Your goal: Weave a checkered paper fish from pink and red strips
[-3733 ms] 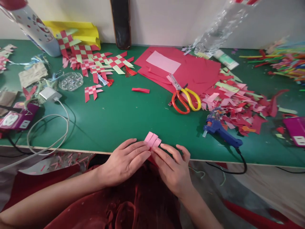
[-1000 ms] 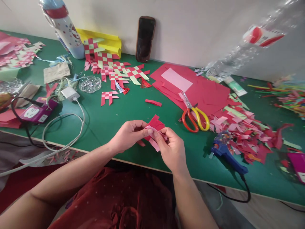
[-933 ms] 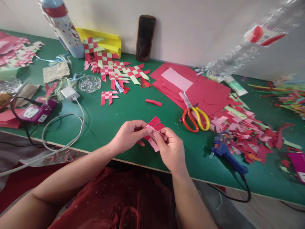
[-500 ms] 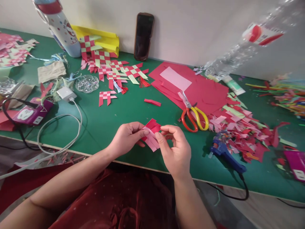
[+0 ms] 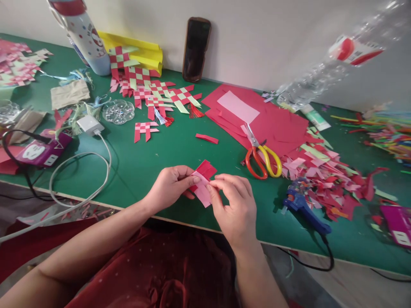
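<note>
Between my hands, above the green table's front edge, is a small piece of red and pink paper strips. My left hand pinches its left side between thumb and fingers. Thumb and forefinger of my right hand close on its right edge. Red paper shows at the top and pink paper lower down; how the strips cross is partly covered by my fingers. A loose red paper strip lies on the table beyond. Scissors with one red and one yellow handle rest to the right, blades over red sheets.
A blue glue gun and a heap of paper scraps lie right. Woven paper fish and a tray of beads are back left. A phone leans on the wall. A white cable loops at left.
My right fingers have shifted slightly left and down along the paper, and are more curled. The pink strips look closer together. My left hand keeps its grip.
</note>
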A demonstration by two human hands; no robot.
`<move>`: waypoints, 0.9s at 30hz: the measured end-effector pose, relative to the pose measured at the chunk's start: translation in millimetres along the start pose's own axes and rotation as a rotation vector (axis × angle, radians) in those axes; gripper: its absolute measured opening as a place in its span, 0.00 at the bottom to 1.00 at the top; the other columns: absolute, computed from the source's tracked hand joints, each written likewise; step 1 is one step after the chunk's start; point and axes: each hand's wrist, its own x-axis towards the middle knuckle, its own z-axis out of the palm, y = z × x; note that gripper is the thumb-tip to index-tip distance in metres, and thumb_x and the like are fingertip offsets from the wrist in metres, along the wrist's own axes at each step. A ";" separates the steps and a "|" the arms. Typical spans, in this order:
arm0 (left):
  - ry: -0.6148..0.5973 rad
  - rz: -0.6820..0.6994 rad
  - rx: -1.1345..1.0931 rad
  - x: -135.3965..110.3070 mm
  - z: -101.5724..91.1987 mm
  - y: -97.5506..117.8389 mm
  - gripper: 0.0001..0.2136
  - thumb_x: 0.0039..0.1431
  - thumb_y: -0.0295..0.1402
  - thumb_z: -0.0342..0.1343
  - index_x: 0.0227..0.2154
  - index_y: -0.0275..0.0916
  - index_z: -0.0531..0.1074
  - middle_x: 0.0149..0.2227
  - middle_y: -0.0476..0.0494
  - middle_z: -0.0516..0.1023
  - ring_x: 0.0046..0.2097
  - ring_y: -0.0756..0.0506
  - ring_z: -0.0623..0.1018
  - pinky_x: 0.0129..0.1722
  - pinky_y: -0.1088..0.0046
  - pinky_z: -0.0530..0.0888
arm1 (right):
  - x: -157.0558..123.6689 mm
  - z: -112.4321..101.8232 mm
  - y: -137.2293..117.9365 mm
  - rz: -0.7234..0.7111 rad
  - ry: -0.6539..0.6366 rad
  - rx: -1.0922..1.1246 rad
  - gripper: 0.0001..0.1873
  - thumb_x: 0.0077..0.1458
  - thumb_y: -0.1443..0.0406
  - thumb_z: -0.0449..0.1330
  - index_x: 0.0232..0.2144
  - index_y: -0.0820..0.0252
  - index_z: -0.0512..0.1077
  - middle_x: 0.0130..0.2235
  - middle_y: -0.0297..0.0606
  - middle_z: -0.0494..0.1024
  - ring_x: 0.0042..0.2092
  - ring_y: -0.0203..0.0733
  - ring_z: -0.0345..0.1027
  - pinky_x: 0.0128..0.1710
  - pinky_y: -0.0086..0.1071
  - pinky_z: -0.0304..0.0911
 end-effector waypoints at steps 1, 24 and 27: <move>0.001 0.001 -0.001 -0.1 0.0 0.1 0.12 0.54 0.41 0.62 0.31 0.34 0.76 0.28 0.47 0.77 0.27 0.52 0.77 0.25 0.79 0.78 | -0.4 0.0 -0.8 -0.009 0.003 -0.005 0.05 0.58 0.68 0.60 0.37 0.53 0.73 0.40 0.39 0.77 0.43 0.44 0.69 0.45 0.42 0.68; -0.111 -0.058 0.048 0.1 -7.3 -0.4 0.08 0.57 0.34 0.58 0.32 0.34 0.76 0.25 0.48 0.77 0.25 0.53 0.77 0.25 0.82 0.75 | 7.2 -16.6 -6.5 -0.009 -0.071 0.021 0.04 0.60 0.69 0.59 0.37 0.56 0.72 0.36 0.36 0.78 0.38 0.38 0.74 0.41 0.34 0.70; -0.143 -0.066 0.119 -0.1 -9.7 -2.3 0.08 0.58 0.34 0.57 0.34 0.34 0.76 0.26 0.48 0.78 0.25 0.53 0.77 0.25 0.82 0.74 | 11.4 -18.7 -3.8 -0.034 -0.045 0.016 0.04 0.59 0.70 0.60 0.37 0.57 0.72 0.37 0.35 0.78 0.38 0.37 0.74 0.41 0.32 0.70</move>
